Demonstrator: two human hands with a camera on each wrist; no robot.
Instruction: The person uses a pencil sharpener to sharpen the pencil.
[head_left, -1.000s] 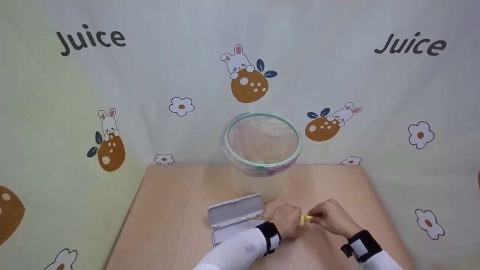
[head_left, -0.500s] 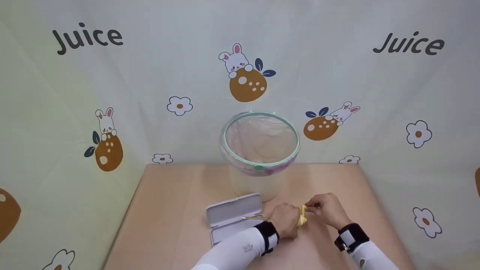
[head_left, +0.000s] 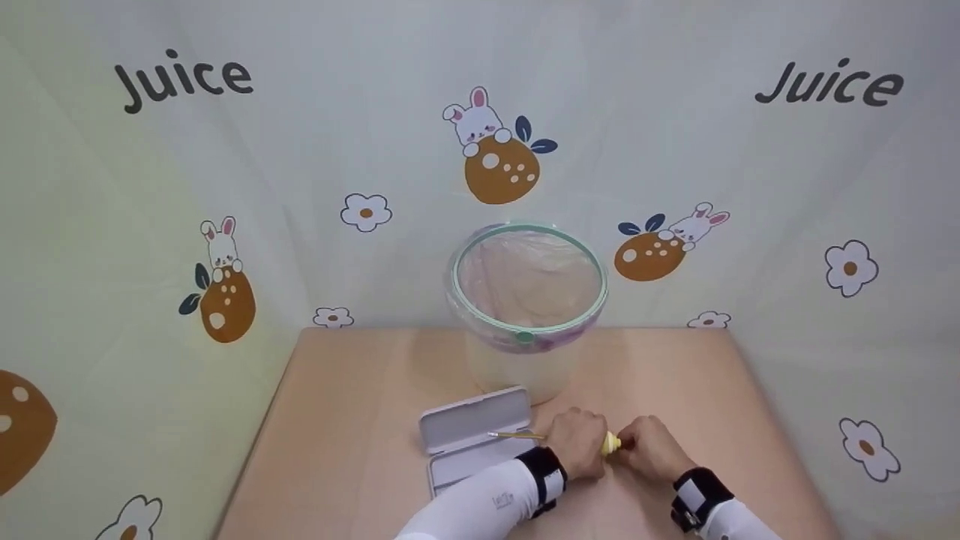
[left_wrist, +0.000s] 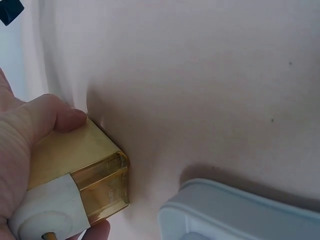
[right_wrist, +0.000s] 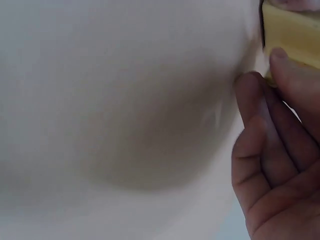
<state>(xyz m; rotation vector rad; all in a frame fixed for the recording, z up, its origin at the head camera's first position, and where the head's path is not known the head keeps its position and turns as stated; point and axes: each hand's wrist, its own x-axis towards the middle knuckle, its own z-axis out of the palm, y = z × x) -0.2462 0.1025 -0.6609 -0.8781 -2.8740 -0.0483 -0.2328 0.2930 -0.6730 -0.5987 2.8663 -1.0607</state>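
My left hand (head_left: 577,442) grips a yellow crank pencil sharpener (head_left: 610,444) low over the right part of the table. In the left wrist view, the thumb lies on the yellow body, which has a clear amber compartment (left_wrist: 107,187) and a white end piece (left_wrist: 52,207). A pencil (head_left: 517,435) sticks out of that end, pointing left across the pencil case. My right hand (head_left: 654,448) is at the sharpener's other end, its thumb and fingertips pinched together at the crank. The fingers mostly hide the crank itself.
An open grey pencil case (head_left: 474,421) lies left of the hands, partly covered by the left sleeve. Behind it stands a round bin with a green rim (head_left: 525,334) and a plastic liner. A printed curtain (head_left: 405,135) surrounds the table (head_left: 352,397).
My right hand rises with the crank, then comes down to a lower position, as in a turn. The left hand, sharpener and pencil stay nearly in place.
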